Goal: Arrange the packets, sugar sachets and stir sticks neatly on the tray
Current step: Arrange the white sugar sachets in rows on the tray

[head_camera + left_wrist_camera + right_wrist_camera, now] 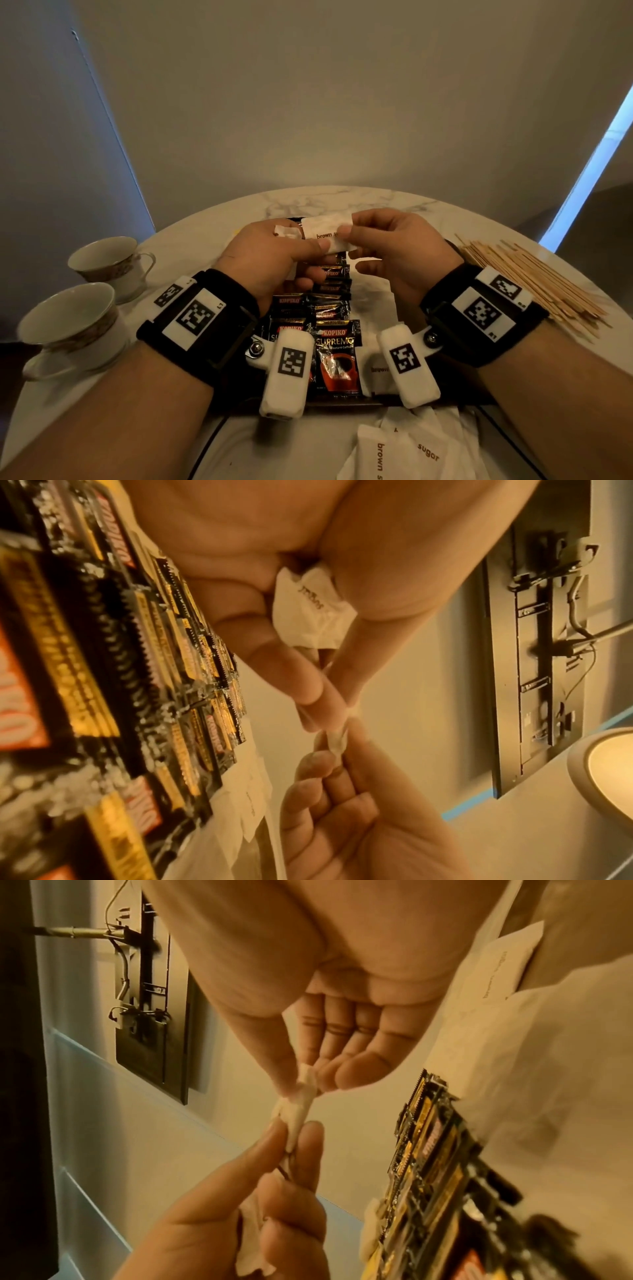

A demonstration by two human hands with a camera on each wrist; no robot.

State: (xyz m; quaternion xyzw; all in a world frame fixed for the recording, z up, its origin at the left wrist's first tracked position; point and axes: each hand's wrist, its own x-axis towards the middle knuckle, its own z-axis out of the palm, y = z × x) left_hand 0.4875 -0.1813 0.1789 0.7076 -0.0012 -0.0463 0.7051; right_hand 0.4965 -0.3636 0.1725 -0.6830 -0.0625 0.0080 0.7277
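Note:
Both hands hold one white brown sugar sachet [325, 230] in the air over the dark tray [342, 403]. My left hand [318, 241] pinches its left end and keeps a few more sachets [308, 607] bunched in the palm. My right hand [346, 236] pinches the sachet's right end [297, 1104] between thumb and fingers. Black Kopiko coffee packets [334, 342] lie overlapped in two columns on the tray. Another sachet [378, 370] lies on the tray's right side. Wooden stir sticks [524, 277] sit in a loose heap on the table to the right.
Two teacups [109, 263] [73, 329] stand on the round marble table [342, 202] at the left. Several loose sugar sachets [394, 448] lie at the near edge, in front of the tray. A wall stands behind the table.

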